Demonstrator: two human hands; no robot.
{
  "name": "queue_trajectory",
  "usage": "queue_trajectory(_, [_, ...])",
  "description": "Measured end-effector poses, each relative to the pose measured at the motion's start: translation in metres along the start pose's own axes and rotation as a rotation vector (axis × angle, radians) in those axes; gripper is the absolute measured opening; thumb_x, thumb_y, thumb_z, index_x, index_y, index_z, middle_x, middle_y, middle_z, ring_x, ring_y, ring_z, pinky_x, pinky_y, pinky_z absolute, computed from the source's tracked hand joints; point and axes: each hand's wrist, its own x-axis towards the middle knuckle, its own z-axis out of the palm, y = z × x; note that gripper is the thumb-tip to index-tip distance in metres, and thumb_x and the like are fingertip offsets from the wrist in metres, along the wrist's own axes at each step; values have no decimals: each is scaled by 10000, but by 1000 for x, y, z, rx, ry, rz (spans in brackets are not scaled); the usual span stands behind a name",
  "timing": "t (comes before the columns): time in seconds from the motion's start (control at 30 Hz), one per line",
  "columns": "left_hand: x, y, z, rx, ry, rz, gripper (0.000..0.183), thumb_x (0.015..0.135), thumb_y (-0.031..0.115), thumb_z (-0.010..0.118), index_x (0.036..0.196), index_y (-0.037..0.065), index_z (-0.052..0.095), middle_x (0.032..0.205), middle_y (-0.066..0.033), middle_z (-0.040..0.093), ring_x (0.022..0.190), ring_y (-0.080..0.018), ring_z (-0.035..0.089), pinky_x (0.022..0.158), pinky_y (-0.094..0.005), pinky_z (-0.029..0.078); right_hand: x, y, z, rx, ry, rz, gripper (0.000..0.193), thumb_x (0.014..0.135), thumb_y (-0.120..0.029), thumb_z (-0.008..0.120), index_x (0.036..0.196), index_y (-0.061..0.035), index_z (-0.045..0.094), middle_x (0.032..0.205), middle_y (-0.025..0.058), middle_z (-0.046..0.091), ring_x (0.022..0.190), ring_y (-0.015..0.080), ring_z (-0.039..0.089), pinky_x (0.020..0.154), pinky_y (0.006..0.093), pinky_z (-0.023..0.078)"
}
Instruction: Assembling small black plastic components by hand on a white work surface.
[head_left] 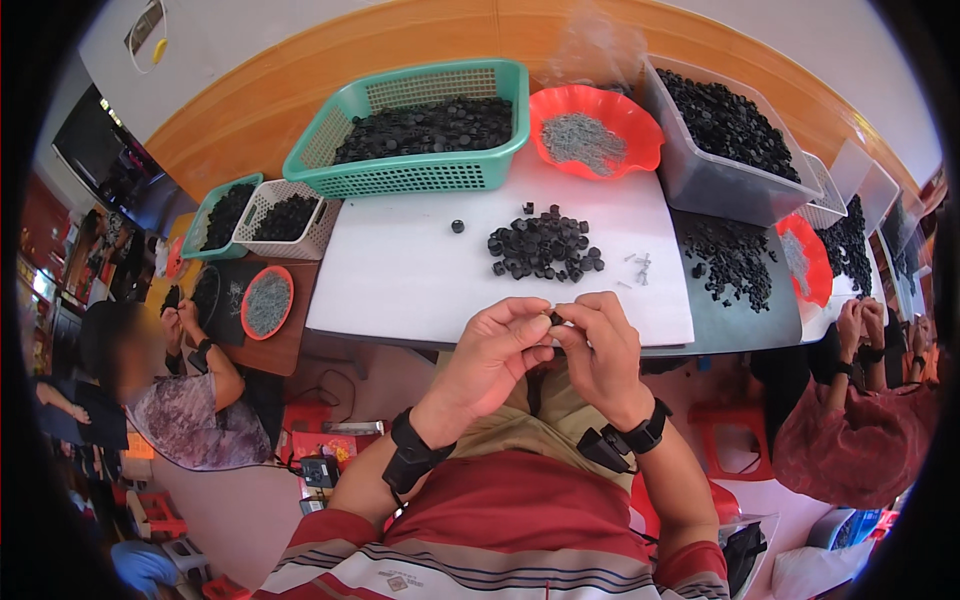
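Both hands meet just over the near edge of the white work surface (400,270). My left hand (495,350) and my right hand (608,355) pinch a small black plastic part (556,319) between thumbs and fingertips. The fingers cover most of it, so its exact shape is hidden. Beyond my hands lies a heap of small round black plastic parts (540,245). One loose black part (458,226) sits apart to its left. To the right of the heap are several thin, pale grey screw-like pieces (642,268).
At the back stand a green basket (400,178) of black parts, a red scalloped dish (645,130) of grey pieces and a clear bin (700,175) of black parts. More black parts (730,265) lie right. Other people work at left (200,400) and right (850,430).
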Motion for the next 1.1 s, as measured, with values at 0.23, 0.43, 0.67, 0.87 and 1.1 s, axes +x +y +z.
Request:
queue_trajectory(0.23, [-6,6,6,143,49,18,249,997,80,674,1243,46,657,1082,-78,727,936,-150,690,827,-296,580,-4,5,4,-81,-17,-56,255,888,0,734,1117,-52,636,1014,135,612,717,278,654,561,357,538])
queue_trajectory(0.43, [7,44,-5,1125,335,447,241,971,104,710,1185,-8,699,1145,-109,748,914,-144,683,817,-282,555,-6,6,-2,24,42,29,212,921,-17,726,1106,-17,623,979,146,603,703,241,612,582,326,513])
queue_trajectory(0.67, [55,97,-59,1794,534,629,285,896,161,744,1130,-1,729,1098,-162,723,1010,-335,671,900,-422,531,-10,-1,-11,76,21,100,194,936,-37,719,1102,-9,622,959,130,595,730,213,588,628,305,496])
queue_trajectory(0.87, [69,101,-65,1980,483,588,247,921,185,721,1105,21,741,1060,-124,719,988,-298,672,844,-411,545,-16,-11,-17,84,-5,193,175,938,-59,723,1085,-21,635,950,116,600,735,207,612,635,303,503])
queue_trajectory(1.1, [68,103,-60,1888,367,539,190,884,110,731,1053,26,748,1040,-118,743,966,-323,683,857,-412,548,-14,-11,-18,112,-10,187,173,946,-74,723,1081,-8,638,961,118,610,726,199,617,623,298,504])
